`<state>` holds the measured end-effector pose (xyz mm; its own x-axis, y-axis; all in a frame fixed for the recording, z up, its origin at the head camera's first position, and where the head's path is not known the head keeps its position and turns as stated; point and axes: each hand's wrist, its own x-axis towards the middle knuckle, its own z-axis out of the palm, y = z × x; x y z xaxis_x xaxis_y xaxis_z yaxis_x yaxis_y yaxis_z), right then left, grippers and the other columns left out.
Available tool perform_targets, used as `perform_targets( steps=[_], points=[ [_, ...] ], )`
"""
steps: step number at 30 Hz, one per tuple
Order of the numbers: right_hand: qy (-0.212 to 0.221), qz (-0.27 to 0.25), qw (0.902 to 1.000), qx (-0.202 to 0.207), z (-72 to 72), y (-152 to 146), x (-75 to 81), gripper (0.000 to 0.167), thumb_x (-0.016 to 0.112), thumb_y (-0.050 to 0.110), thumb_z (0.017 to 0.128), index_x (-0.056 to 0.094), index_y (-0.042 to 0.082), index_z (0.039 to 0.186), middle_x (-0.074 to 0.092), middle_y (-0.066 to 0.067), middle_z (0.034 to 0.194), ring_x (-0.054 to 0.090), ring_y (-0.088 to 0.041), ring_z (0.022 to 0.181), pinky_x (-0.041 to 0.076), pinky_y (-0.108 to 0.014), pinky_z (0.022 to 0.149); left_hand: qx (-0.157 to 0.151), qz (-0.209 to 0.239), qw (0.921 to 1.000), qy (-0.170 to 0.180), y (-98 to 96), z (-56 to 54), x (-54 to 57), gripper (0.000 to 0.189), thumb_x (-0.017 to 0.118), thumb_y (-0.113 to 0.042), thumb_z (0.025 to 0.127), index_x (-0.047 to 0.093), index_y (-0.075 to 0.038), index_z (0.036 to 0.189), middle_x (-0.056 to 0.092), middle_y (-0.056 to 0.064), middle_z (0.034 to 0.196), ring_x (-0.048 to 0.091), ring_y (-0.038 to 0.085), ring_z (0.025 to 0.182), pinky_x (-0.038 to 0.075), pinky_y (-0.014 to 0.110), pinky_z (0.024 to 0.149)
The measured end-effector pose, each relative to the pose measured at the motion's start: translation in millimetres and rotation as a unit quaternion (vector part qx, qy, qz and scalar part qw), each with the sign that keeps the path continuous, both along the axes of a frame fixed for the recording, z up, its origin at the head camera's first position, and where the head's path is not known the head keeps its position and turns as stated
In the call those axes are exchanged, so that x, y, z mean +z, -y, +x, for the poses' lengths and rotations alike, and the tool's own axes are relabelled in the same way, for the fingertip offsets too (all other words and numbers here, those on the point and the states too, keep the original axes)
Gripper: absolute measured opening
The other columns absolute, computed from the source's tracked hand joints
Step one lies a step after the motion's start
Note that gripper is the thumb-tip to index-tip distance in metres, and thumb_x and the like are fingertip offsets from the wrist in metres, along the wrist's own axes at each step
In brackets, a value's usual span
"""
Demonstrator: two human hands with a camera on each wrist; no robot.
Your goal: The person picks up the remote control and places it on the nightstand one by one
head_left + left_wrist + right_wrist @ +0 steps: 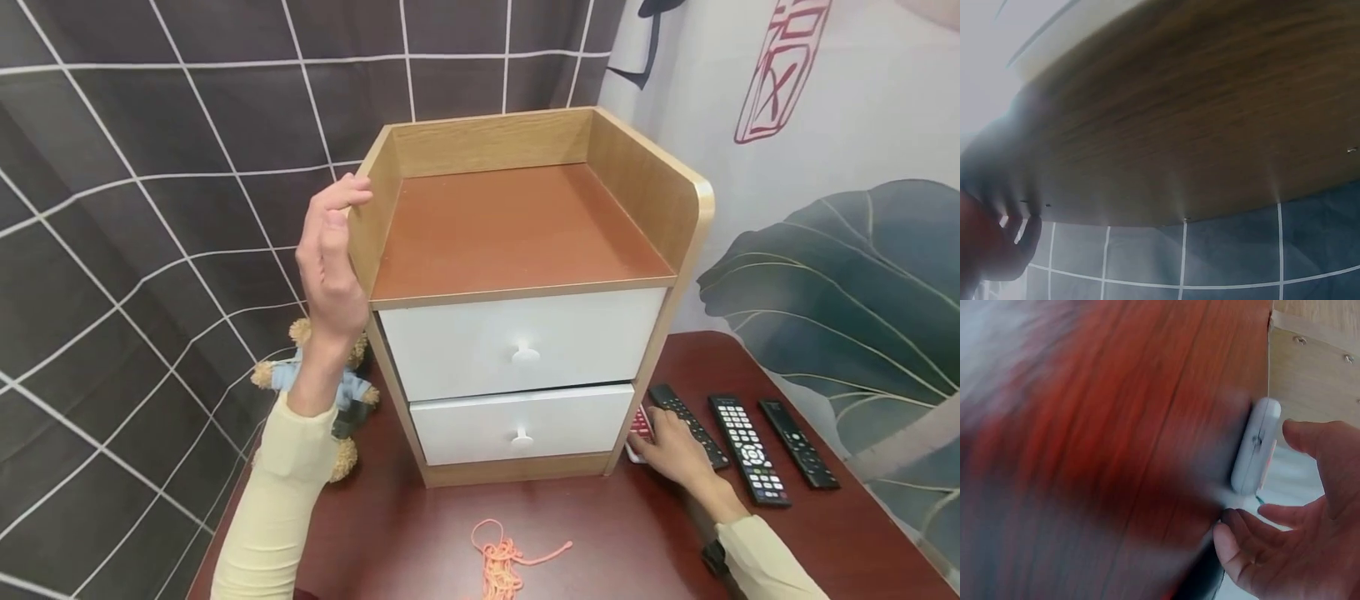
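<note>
A small wooden cabinet [648,196] with two white drawers stands on the table. My left hand [330,258] is raised at its left side panel, its fingers fairly straight and nothing gripped. The left wrist view shows the wood panel [1166,137] with the fingertips at its edge. To the cabinet's right, my right hand [678,450] reaches down over a white remote control with red buttons [640,427]. In the right wrist view, thumb and fingers are spread around the end of the white remote [1257,447], apparently without gripping it. A black remote [697,429] lies beside that hand.
Two more black remotes [748,450] [798,443] lie farther right. A plush bear in blue [352,387] sits left of the cabinet, behind my left forearm. Orange cord [501,567] lies in front. A dark grid curtain [225,117] hangs behind and to the left.
</note>
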<state>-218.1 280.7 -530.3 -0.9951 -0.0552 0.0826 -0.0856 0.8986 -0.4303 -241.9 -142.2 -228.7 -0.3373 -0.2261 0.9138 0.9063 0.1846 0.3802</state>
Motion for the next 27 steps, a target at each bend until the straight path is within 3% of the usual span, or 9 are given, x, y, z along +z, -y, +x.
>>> perform_targets(
  steps=[7,14,23,27],
  points=[
    [0.007,0.022,0.9997,-0.003,-5.3,7.9,-2.1,0.073,0.068,0.031,0.085,0.045,-0.017,0.136,0.054,-0.036,0.122,0.054,-0.048,0.108,0.049,-0.064,0.086,0.003,-0.018,0.9998,-0.003,-0.1,0.8,0.2,0.042,0.033,-0.014,0.092,0.06,0.015,0.103,0.062,0.028,0.117,0.054,0.033,0.13,0.034,0.041,0.118],
    [0.028,0.042,0.9984,-0.025,-13.9,17.0,2.1,0.069,0.067,0.036,0.083,0.051,-0.016,0.126,0.053,-0.035,0.113,0.055,-0.049,0.099,0.052,-0.063,0.075,0.008,-0.026,0.9996,0.004,3.5,1.1,1.2,0.043,0.032,-0.016,0.092,0.06,0.014,0.105,0.062,0.026,0.119,0.054,0.024,0.132,0.033,0.04,0.119],
    [0.068,0.064,0.9941,-0.056,-18.9,19.5,6.1,0.07,0.065,0.04,0.083,0.052,-0.017,0.122,0.052,-0.037,0.115,0.055,-0.053,0.104,0.049,-0.067,0.081,-0.007,-0.028,0.9995,0.011,2.9,-2.1,-0.1,0.044,0.032,-0.017,0.093,0.059,0.014,0.107,0.061,0.025,0.121,0.052,0.023,0.133,0.032,0.039,0.119],
    [0.067,0.051,0.9943,-0.065,-18.7,20.2,5.2,0.073,0.063,0.043,0.085,0.051,-0.018,0.123,0.054,-0.036,0.113,0.058,-0.05,0.098,0.051,-0.063,0.076,-0.006,-0.034,0.9994,0.01,4.8,-1.4,0.3,0.045,0.032,-0.019,0.093,0.06,0.013,0.107,0.061,0.026,0.121,0.052,0.024,0.133,0.032,0.039,0.119]
  ],
)
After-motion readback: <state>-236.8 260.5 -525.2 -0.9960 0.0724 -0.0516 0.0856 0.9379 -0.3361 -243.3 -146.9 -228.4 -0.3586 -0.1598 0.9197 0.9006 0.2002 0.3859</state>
